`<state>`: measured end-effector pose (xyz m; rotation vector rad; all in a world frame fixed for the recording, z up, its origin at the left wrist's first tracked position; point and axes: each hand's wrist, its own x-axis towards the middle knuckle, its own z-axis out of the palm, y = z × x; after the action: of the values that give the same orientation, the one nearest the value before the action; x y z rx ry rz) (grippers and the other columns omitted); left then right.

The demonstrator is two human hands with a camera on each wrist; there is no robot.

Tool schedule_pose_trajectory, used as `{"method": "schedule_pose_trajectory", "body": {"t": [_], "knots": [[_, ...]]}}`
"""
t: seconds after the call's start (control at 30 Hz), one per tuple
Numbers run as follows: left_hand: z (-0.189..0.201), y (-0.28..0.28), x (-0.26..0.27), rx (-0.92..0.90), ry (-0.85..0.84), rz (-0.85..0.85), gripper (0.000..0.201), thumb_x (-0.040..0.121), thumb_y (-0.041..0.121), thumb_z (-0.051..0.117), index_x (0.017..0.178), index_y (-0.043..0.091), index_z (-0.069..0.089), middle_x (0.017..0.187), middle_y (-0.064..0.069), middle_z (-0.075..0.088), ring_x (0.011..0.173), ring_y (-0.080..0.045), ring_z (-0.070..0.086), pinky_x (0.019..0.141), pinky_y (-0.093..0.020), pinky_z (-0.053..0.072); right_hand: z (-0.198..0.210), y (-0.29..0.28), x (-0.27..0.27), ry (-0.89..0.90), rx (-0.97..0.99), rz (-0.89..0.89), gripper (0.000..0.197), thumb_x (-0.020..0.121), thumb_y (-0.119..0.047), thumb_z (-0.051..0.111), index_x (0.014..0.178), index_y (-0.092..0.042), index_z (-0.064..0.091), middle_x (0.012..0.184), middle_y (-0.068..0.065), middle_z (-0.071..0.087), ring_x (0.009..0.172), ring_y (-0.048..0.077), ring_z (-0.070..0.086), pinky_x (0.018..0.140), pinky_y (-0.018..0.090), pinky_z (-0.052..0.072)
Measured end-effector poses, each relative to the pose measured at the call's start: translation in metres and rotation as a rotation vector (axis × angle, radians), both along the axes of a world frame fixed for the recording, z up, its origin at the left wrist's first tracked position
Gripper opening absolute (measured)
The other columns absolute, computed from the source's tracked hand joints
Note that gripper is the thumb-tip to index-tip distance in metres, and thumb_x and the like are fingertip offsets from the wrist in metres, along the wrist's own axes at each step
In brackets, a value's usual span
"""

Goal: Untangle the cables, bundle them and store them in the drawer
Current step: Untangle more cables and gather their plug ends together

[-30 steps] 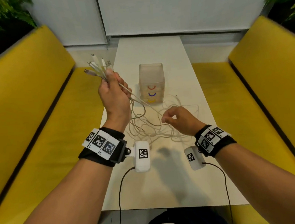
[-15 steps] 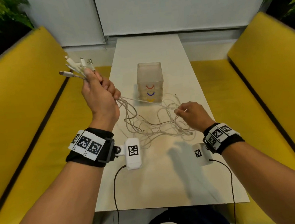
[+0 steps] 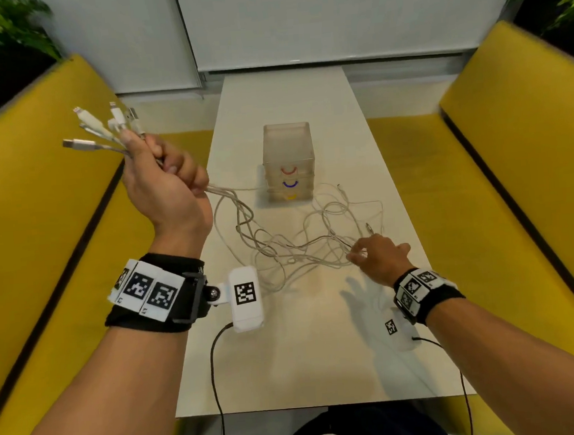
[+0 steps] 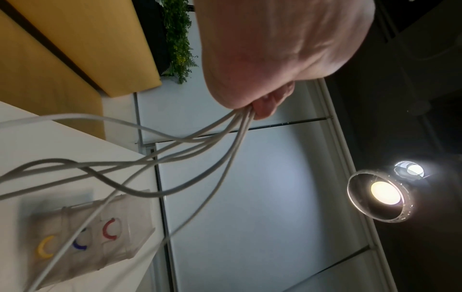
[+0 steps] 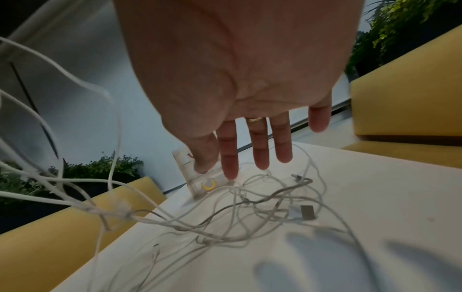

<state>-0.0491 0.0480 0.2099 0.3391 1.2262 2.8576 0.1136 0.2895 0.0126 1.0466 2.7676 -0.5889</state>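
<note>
Head view: the left hand (image 3: 165, 189) is raised over the left edge of the table (image 3: 306, 353), clenched round several white cables (image 3: 281, 248). Their plugs (image 3: 100, 129) fan out above the fist, up and to the left. Below the fist the strands droop to the tabletop and run into a loose tangle lying in front of the drawer unit (image 3: 289, 162).

From the left wrist, the cables (image 4: 200, 146) leave the bottom of the left hand (image 4: 275, 49) as a tight group and then spread apart toward the table (image 4: 62, 138).

The right hand (image 3: 380, 258) is low over the right side of the tangle. From the right wrist, the right hand (image 5: 237, 69) has its fingers (image 5: 260, 146) straight and spread, grasping nothing; whether the fingertips touch a strand cannot be told. The cables (image 5: 250, 207) lie on the table (image 5: 375, 187) under it, with plug ends among the loops.

The drawer unit is a small frosted plastic stack standing upright mid-table, with three drawers marked by red, blue and yellow curved handles, top to bottom. All three look closed, and the frosted walls hide any contents. In the left wrist view one strand crosses in front of the drawer unit (image 4: 85, 243).
</note>
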Motion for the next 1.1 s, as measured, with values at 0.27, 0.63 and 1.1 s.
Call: {"method": "schedule_pose_trajectory", "body": {"t": [0.27,0.63,1.1], "knots": [[-0.011,0.007,0.006,0.001,-0.046,0.008,0.047,0.110,0.041,0.031,0.070,0.020,0.041,0.058,0.002,0.025,0.049,-0.013,0.016,0.043,-0.025,0.018,-0.022,-0.026,-0.007,-0.185,-0.037,0.161,0.021,0.096,-0.025,0.054,0.112,-0.025,0.068,0.130,0.000,0.060,0.127,0.026,0.051,0.104,0.046,0.033],[-0.005,0.003,0.001,-0.048,-0.020,0.057,0.046,0.108,0.038,0.042,0.066,0.021,0.036,0.060,0.000,0.022,0.049,-0.014,0.018,0.043,-0.028,0.020,-0.060,-0.028,0.007,-0.140,-0.028,-0.044,0.040,0.093,-0.023,0.057,0.132,-0.016,0.050,0.132,0.010,0.055,0.120,0.030,0.055,0.099,0.044,0.047],[-0.002,0.004,0.003,-0.070,0.022,0.069,0.048,0.109,0.036,0.040,0.064,0.021,0.036,0.059,0.000,0.021,0.049,-0.014,0.018,0.043,-0.028,0.021,-0.072,0.011,0.030,-0.030,-0.090,-0.127,0.059,0.100,-0.016,0.049,0.156,-0.023,0.032,0.133,0.015,0.056,0.121,0.031,0.057,0.094,0.039,0.047]]}}
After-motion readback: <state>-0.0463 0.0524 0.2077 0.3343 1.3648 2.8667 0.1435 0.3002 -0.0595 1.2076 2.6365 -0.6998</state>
